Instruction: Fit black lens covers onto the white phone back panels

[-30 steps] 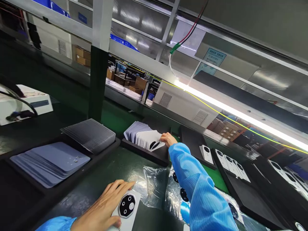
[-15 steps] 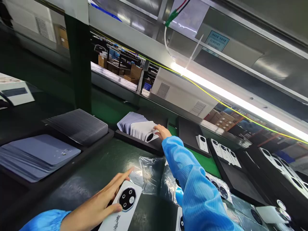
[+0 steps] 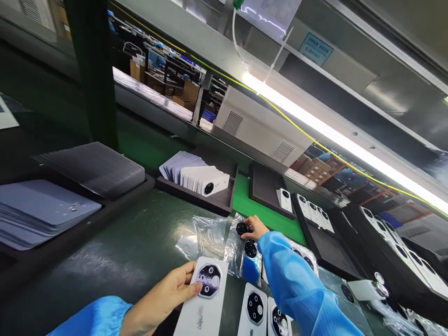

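My left hand [image 3: 171,294] grips a white phone back panel [image 3: 205,305] by its left edge, the thumb resting on the big dark camera ring. Further off, my right hand [image 3: 256,227] has its fingertips pinched at a round black camera piece [image 3: 241,228] that lies over a clear plastic bag [image 3: 231,247]. Just below that hand is another black camera piece [image 3: 250,249] on a blue-filmed packet. Two more white phone panels [image 3: 252,310] lie side by side to the right of the held one.
Behind stands a black tray [image 3: 224,204] with fanned white and lilac panels. On the left are a stack of lilac panels [image 3: 42,205] and a stack of dark sheets [image 3: 101,168]. More panels [image 3: 315,214] rest in trays at right, near a white bottle [image 3: 364,288].
My right hand has left the fanned panels in the back tray and come nearer, to the black camera piece. My left hand has closed on the white panel and moved it right.
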The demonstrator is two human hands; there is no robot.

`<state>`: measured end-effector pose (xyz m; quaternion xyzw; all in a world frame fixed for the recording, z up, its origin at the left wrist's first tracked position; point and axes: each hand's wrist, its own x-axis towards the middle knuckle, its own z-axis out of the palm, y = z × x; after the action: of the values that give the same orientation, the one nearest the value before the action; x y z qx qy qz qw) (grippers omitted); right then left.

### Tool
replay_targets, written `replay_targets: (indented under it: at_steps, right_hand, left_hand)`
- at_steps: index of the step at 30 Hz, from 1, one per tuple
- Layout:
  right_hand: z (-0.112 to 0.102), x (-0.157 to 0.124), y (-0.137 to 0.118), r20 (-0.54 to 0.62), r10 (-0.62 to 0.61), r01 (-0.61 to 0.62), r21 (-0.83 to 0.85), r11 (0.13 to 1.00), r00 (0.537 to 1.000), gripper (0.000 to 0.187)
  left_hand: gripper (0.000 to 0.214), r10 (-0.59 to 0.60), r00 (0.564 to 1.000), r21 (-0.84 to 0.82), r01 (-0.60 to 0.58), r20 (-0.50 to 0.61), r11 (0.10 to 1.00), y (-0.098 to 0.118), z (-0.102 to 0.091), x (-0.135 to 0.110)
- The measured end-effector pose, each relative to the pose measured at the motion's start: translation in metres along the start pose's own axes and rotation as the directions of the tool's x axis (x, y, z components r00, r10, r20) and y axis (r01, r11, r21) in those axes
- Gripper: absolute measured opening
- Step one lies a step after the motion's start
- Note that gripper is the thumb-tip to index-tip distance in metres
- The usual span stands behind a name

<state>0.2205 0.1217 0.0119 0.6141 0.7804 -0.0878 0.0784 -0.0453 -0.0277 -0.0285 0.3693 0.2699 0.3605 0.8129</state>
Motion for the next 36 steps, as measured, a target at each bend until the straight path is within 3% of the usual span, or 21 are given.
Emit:
replay_targets:
  at_steps: [5,13,17,30,36]
  right_hand:
    - [0.004,0.008,0.002,0.004,0.048,-0.048,0.047,0.998,0.999,0.031]
    - [0.014,0.018,0.006,0.002,0.060,-0.060,0.109,0.992,0.998,0.031]
    - [0.020,0.019,0.007,-0.017,0.065,-0.062,0.147,0.987,0.998,0.032]
    - [0.017,0.029,0.008,0.008,0.085,-0.085,0.162,0.983,0.996,0.031]
    - [0.016,0.014,0.000,-0.051,0.087,-0.077,0.171,0.982,0.995,0.032]
  left_hand:
    - [0.052,-0.032,0.999,0.004,0.032,0.001,0.999,0.000,0.015,0.007]
    - [0.038,-0.011,1.000,0.253,0.018,-0.029,0.967,-0.001,0.025,0.025]
    - [0.035,-0.006,1.000,0.303,0.013,-0.023,0.953,0.003,0.027,0.031]
    - [0.041,-0.078,0.997,0.224,0.081,-0.025,0.971,-0.001,0.023,0.038]
    - [0.047,-0.091,0.994,0.104,0.098,-0.064,0.990,-0.007,0.020,0.041]
